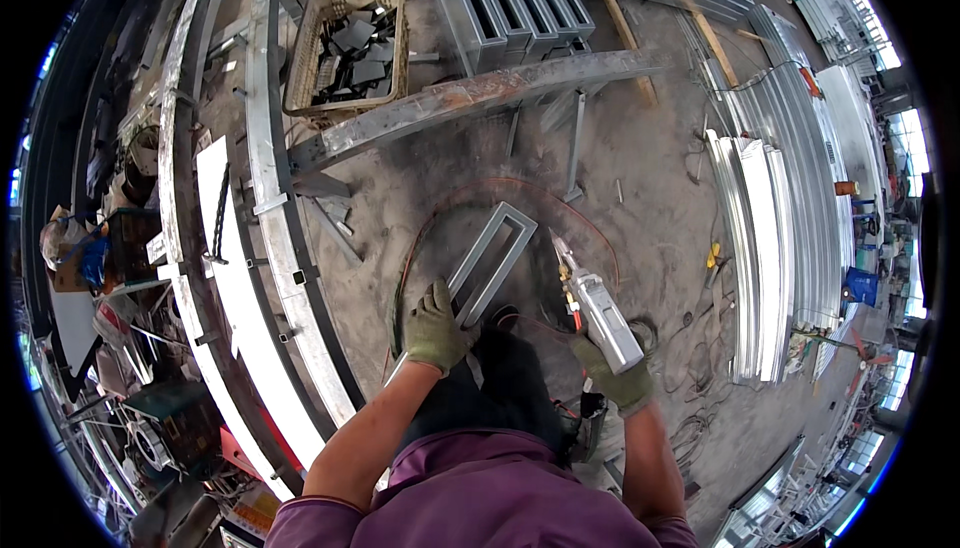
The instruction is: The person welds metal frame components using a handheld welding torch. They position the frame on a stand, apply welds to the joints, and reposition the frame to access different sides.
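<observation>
In the head view, reaching over the near end of a rectangular metal frame (498,273) with the gloved left grip (433,333); hard to tell whether clamped round it, with the underside hidden. Stretching forward from there, well apart from the right grip (618,378). Clamped, on that side, round a handheld welding gun (605,318), tip just beside the frame's far right corner.
</observation>
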{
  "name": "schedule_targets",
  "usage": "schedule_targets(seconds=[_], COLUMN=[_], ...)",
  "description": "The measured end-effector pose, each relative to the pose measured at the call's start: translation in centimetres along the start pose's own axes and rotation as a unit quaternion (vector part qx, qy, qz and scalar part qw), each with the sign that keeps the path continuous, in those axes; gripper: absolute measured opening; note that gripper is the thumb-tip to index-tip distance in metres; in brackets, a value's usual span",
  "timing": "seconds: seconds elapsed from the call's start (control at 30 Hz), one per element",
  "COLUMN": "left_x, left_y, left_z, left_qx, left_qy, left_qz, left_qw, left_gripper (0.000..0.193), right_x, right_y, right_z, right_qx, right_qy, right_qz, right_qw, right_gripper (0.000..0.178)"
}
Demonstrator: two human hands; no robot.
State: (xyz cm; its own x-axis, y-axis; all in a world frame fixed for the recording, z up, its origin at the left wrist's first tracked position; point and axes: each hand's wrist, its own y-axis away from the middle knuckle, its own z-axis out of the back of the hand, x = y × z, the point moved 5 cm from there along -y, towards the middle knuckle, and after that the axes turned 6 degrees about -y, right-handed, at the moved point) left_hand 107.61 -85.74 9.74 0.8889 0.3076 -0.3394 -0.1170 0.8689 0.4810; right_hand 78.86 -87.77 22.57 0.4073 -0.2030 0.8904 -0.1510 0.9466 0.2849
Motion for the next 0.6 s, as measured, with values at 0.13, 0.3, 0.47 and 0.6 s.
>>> schedule_targets(seconds=[0.13,0.3,0.47,0.6], left_x=[0.5,0.2,0.1,0.4], left_y=[0.1,0.2,0.1,0.1], left_z=[-0.8,-0.4,-0.6,-1.2], left_qx=[-0.033,-0.069,-0.090,-0.131], left_qy=[0.009,0.010,-0.009,0.006], left_qz=[-0.018,-0.024,-0.035,-0.055], left_qw=[0.999,0.997,0.995,0.990], left_gripper=[0.114,0.110,0.107,0.105], right_x=[1.4,-0.3,-0.4,0.3], right_y=[-3.3,-5.3,-6.7,-7.4], right_z=[-1.4,-2.8,-3.6,-3.9], right_qx=[0.002,0.044,0.045,0.059], right_qy=[-0.001,-0.018,-0.046,-0.008], right_qz=[0.048,0.050,0.001,0.046], right_qw=[0.999,0.998,0.998,0.997], right_gripper=[0.014,0.019,0.016,0.016])
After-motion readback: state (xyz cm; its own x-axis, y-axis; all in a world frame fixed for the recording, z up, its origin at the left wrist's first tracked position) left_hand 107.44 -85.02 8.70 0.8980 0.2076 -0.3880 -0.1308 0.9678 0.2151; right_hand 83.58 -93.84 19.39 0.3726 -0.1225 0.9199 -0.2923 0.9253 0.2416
